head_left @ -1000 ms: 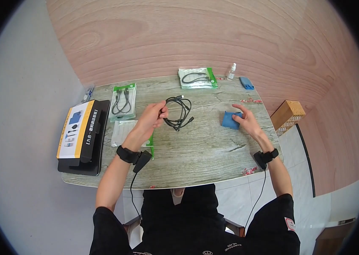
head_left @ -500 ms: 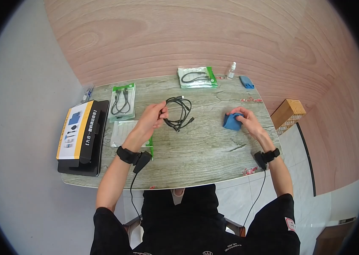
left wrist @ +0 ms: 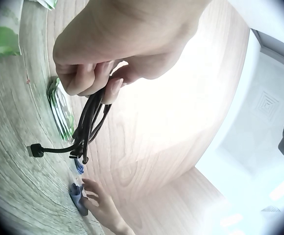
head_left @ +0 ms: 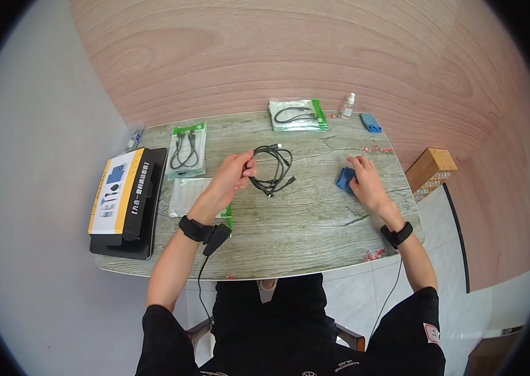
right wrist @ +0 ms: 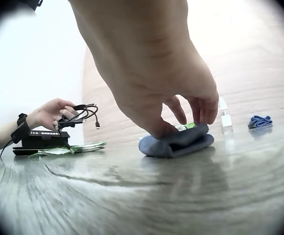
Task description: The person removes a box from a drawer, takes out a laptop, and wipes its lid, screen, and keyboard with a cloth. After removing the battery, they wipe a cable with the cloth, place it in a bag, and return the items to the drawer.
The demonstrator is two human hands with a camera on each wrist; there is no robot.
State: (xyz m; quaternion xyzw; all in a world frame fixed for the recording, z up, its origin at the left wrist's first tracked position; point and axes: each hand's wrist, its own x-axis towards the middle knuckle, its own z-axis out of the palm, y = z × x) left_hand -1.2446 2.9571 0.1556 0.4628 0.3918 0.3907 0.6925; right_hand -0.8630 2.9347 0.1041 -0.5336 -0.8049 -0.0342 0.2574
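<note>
Cable pinched, cloth thumbed.
The left hand (head_left: 230, 175) pinches the coiled, thin black cable bundle (left wrist: 85, 128), loops hanging past its fingertips; the right hand (head_left: 368, 187), fingers loosely spread, rests its thumb on the folded blue fabric cloth (right wrist: 173, 147) beneath. Slackening that pinch could spill the loops (one plug (left wrist: 36, 150) juts out); lifting carelessly might unfold the cloth.

Cable (left wrist: 87, 122): black. Cloth (right wrist: 176, 145): blue. Tabletop (head_left: 290, 232): grey-green wood grain, pink-red floral prints. Wall (head_left: 265, 50): pinkish swirling wood grain. Packet stack (head_left: 321, 116): whitish, green edge. Box (head_left: 130, 207): black sides, white lettering, white-and-yellow top
</note>
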